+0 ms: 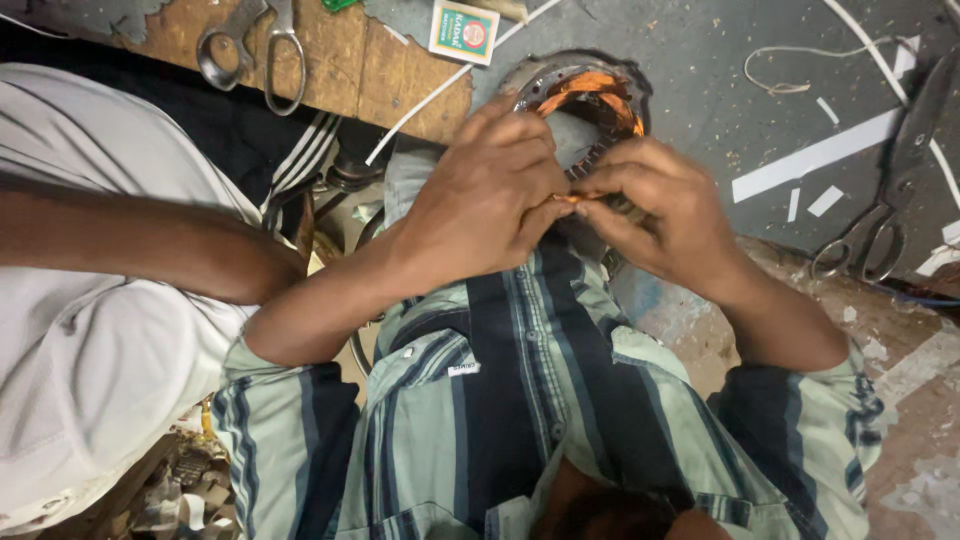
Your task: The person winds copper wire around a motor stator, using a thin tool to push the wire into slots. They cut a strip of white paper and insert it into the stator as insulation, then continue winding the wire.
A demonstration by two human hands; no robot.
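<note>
Both hands work at the near rim of the motor stator [585, 100]. Left hand [485, 195] steadies it; right hand [655, 205] pinches a copper winding strand [572, 198] (fingertips closed), holding it taut between them.

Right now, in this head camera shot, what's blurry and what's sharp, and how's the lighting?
Head view: the right hand is smeared by motion blur at the fingers, and the left hand is slightly soft. The copper-wound stator behind them is fairly clear, and the scissors on the wooden board are sharp. Lighting is dim and even, with no strong glare. The lower edge with the striped shirt is darker.
</note>
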